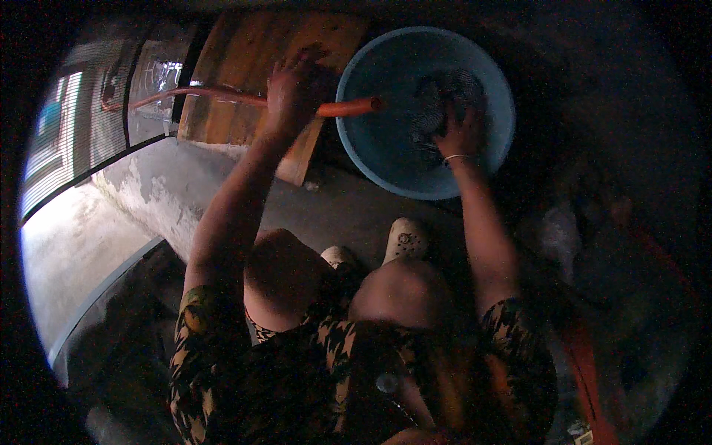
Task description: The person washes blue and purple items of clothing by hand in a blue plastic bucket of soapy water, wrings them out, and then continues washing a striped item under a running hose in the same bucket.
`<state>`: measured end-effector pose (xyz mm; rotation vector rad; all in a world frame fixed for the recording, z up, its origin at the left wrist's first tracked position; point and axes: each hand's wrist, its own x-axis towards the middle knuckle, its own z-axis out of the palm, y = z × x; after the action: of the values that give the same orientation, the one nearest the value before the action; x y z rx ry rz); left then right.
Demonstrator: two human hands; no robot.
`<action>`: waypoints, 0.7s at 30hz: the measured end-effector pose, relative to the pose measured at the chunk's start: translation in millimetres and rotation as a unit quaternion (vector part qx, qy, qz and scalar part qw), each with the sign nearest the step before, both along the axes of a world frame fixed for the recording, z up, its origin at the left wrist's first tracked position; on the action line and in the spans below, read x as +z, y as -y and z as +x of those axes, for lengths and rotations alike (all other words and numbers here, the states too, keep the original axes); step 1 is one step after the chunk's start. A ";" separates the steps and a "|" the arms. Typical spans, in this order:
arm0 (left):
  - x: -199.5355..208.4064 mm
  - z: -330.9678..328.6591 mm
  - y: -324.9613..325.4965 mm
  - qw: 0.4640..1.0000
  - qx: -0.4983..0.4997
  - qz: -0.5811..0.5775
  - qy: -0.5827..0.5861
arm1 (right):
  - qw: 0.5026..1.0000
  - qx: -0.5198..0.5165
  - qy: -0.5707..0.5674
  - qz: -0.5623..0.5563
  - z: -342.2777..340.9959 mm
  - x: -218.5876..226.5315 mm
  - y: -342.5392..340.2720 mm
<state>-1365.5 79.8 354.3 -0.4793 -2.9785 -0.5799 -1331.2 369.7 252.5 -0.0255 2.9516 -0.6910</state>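
Observation:
In dim light, my left hand (293, 89) is over an orange hose (352, 107), which passes beneath the palm. Its fingers look spread upward, though their tips are dark. The hose's free end reaches over the left rim of a light-blue basin (499, 81). Inside the basin, dark fabric with pale patterning (430, 111) lies bunched. My right hand (463, 133), a thin band around its wrist, rests on this fabric with fingers apart. Whether water is flowing from the hose cannot be made out.
A wet-looking wooden board (230, 59) stands left of the basin, beside a pale ledge (163, 182). Farther left is a mesh screen (89, 126). My feet wear cream clogs (404, 239) just below the basin. The right side is very dark, with a red strip (582, 371) low down.

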 end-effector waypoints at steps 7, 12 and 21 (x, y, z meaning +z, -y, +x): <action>-10.1 59.2 -118.8 0.711 0.145 0.451 0.520 | 0.899 0.012 0.170 -0.403 -32.9 15.6 -6.5; -24.6 52.1 -140.0 0.336 0.361 0.737 0.462 | 0.909 0.076 0.036 -0.409 17.0 65.7 31.0; -68.6 56.1 -132.2 0.282 0.376 0.801 0.370 | 0.846 -0.244 0.068 -0.469 -17.9 25.8 -2.4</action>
<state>-1309.3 212.0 285.7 1.4582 -0.6757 -3.0499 -1349.1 372.1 278.3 0.6693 2.1701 -2.0137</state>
